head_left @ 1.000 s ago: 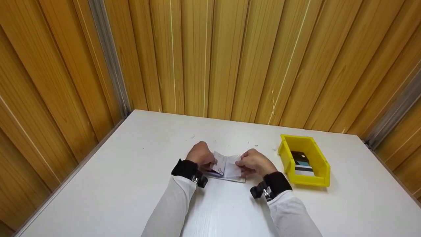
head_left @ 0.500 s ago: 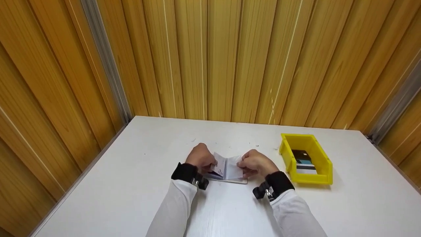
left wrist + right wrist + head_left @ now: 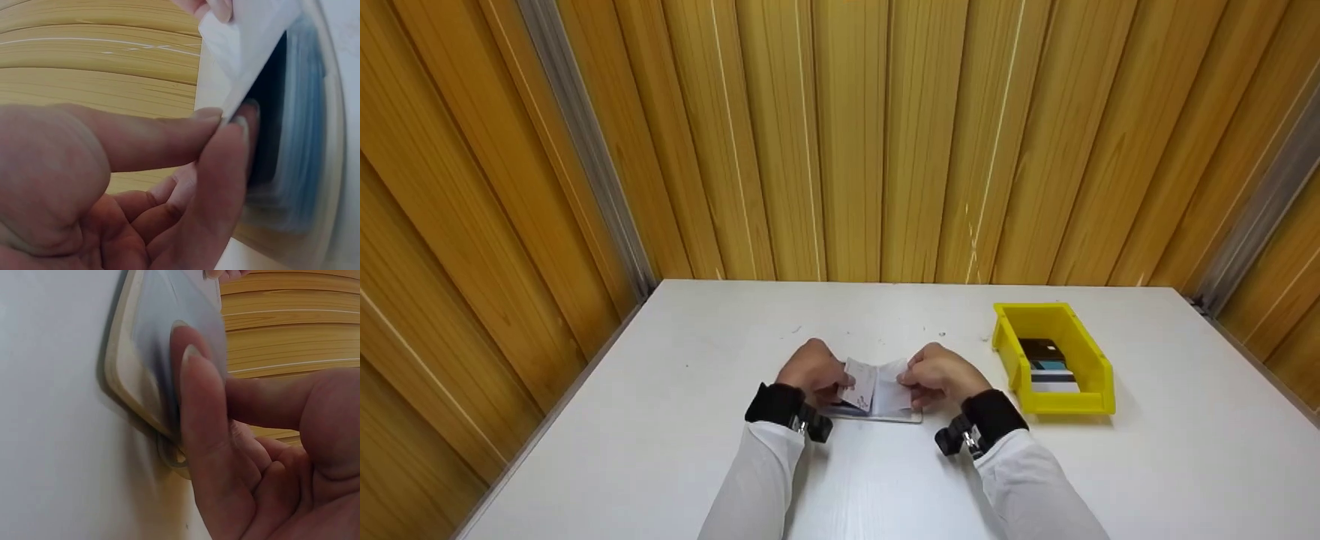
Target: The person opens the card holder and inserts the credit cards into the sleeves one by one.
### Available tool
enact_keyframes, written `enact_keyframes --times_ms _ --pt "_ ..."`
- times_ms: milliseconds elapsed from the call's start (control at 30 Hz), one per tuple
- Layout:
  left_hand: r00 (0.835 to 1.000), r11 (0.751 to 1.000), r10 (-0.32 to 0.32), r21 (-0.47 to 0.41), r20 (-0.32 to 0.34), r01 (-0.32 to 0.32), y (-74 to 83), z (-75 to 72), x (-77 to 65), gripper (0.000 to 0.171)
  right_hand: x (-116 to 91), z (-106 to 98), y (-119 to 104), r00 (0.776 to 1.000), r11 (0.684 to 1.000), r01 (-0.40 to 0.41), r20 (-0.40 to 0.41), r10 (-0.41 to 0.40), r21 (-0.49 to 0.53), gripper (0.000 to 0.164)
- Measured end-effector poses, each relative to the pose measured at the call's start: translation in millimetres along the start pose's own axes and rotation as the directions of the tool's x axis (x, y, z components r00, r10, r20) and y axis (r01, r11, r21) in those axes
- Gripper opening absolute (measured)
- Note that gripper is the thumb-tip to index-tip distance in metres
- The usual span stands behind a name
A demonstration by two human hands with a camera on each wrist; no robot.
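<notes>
An open card holder [image 3: 877,418] with clear plastic sleeves and a pale border lies on the white table, between the hands. My left hand [image 3: 812,369] pinches a white card with small red marks [image 3: 857,388] between thumb and finger, at the holder's left side. In the left wrist view, a dark card and a stack of bluish sleeves [image 3: 304,140] show beneath the raised white card. My right hand [image 3: 943,373] pinches a clear sleeve [image 3: 891,391] on the right side. In the right wrist view, the holder's rounded edge [image 3: 114,363] shows beside the fingers.
A yellow bin [image 3: 1069,406] stands to the right of the right hand, with several cards [image 3: 1054,382] inside. Wood-patterned walls [image 3: 840,150] rise behind the table [image 3: 675,450] and at both sides. A black camera strap [image 3: 775,405] circles each wrist.
The head view has tilted slightly, so the table's back edge sits lower. Both hands stay at the card holder, still pinching the card and the sleeve.
</notes>
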State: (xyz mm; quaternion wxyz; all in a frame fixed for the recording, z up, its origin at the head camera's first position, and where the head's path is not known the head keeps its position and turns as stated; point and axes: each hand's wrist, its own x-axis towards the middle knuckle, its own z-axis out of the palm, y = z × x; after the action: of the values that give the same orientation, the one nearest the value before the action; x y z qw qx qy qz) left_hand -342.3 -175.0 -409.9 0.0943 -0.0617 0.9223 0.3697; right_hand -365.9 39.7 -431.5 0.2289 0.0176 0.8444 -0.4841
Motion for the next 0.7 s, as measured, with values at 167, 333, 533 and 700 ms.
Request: enact_keyframes --times_ms 167,333,533,700 --pt "1.000 0.999 -0.008 -0.032 0.024 0.009 -1.4 -0.1 0.6 0.010 -1.2 1.0 0.5 1.000 1.000 0.003 -0.003 -0.003 0.024 0.007" --pt "1.000 0.999 -0.005 -0.040 0.025 0.006 -2.8 -0.8 1.0 0.008 -0.2 2.6 0.9 1.000 1.000 -0.004 -0.018 0.004 0.010 0.008" --pt "0.999 0.999 -0.001 -0.051 0.035 0.003 -3.5 -2.7 -1.4 0.007 0.7 2.8 0.6 1.000 1.000 -0.014 -0.016 0.014 0.001 0.010" --pt "0.999 0.999 0.028 -0.036 0.018 -0.028 -2.5 -4.6 -1.5 0.005 -0.8 1.4 1.1 1.000 1.000 -0.006 -0.011 0.006 0.017 0.009"
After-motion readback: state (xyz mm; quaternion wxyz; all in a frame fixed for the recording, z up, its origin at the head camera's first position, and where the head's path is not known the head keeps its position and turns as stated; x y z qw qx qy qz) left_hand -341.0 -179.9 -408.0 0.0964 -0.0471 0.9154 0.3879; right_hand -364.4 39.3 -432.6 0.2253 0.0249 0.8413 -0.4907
